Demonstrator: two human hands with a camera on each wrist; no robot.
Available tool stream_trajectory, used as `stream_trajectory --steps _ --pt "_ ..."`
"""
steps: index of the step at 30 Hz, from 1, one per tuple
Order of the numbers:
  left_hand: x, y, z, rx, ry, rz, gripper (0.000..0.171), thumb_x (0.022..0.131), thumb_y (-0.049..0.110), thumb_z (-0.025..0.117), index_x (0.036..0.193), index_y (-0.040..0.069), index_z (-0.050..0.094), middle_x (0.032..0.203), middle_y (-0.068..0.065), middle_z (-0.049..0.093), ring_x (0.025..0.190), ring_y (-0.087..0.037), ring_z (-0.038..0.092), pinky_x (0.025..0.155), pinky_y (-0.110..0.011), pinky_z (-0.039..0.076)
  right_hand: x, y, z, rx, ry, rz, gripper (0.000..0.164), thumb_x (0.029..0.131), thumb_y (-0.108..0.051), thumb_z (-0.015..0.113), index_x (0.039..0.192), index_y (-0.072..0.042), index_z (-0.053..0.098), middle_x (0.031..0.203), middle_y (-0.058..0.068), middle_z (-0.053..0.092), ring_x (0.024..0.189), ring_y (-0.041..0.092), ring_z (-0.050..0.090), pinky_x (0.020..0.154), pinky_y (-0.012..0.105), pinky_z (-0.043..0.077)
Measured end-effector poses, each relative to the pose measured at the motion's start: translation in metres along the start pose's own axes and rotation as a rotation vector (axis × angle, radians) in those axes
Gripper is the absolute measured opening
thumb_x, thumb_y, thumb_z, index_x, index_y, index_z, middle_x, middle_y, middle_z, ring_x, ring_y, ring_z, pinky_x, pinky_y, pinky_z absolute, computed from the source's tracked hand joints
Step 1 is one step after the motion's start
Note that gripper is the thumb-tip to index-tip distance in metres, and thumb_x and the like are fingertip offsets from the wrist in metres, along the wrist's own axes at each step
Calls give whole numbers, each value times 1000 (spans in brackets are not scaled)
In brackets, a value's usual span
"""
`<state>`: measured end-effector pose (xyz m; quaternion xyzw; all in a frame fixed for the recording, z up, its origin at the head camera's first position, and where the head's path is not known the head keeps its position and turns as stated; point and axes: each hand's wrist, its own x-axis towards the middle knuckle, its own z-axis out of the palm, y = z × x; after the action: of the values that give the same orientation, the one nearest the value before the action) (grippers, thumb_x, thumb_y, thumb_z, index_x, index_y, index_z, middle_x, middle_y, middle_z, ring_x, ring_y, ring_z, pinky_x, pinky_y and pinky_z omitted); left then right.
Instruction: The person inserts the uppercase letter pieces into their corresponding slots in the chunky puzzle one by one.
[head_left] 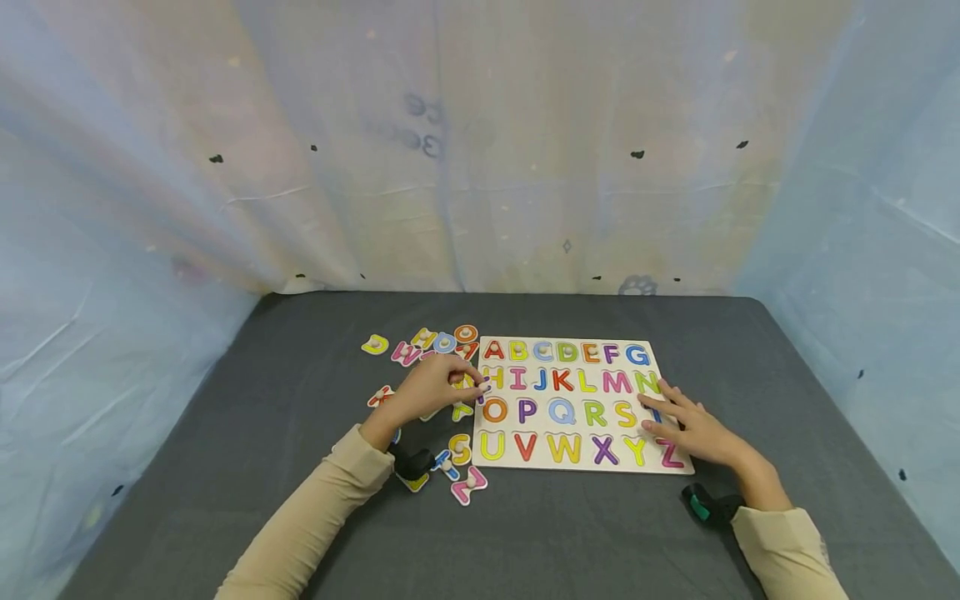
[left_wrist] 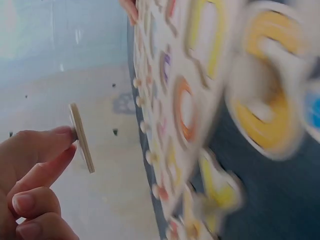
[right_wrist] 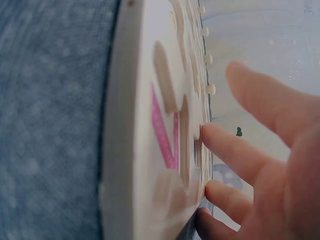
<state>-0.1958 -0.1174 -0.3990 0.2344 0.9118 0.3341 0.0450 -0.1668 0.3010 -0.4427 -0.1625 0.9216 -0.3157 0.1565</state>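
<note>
My left hand [head_left: 442, 385] pinches a flat, purple-looking letter piece [head_left: 483, 387] by its knob, above the left edge of the wooden alphabet board [head_left: 577, 392]. In the left wrist view the piece [left_wrist: 81, 139] is edge-on, raised off the board, and I cannot tell which letter it is. My right hand [head_left: 697, 429] lies at the board's right side, fingers extended over the N, T and Z area. Its fingertips [right_wrist: 212, 135] are right at the board's surface in the right wrist view. Knobbed pieces, such as the A [head_left: 493, 350], sit in the top row.
Loose knobbed letters lie on the dark cloth left of the board, among them a yellow S [head_left: 461, 450], a pink Z [head_left: 468, 485], a blue T [head_left: 446, 465] and an orange O [head_left: 466, 334]. A pale curtain [head_left: 525, 167] hangs behind the table.
</note>
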Motion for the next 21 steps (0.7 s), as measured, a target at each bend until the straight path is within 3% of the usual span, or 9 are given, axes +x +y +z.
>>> stream_trajectory --steps 11,21 --pt "39 29 16 -1 7 82 14 87 27 72 94 15 76 60 5 37 56 -9 30 57 -19 24 -1 -2 0 6 1 -6 66 91 -34 62 144 -1 41 155 35 9 140 62 3 104 78 -2" --pt "68 41 33 -43 3 78 17 88 29 71 96 15 76 56 3 35 52 -10 27 54 -20 23 -1 -3 0 -8 2 11 66 91 -35 61 144 -1 41 156 35 10 140 62 5 104 78 -1"
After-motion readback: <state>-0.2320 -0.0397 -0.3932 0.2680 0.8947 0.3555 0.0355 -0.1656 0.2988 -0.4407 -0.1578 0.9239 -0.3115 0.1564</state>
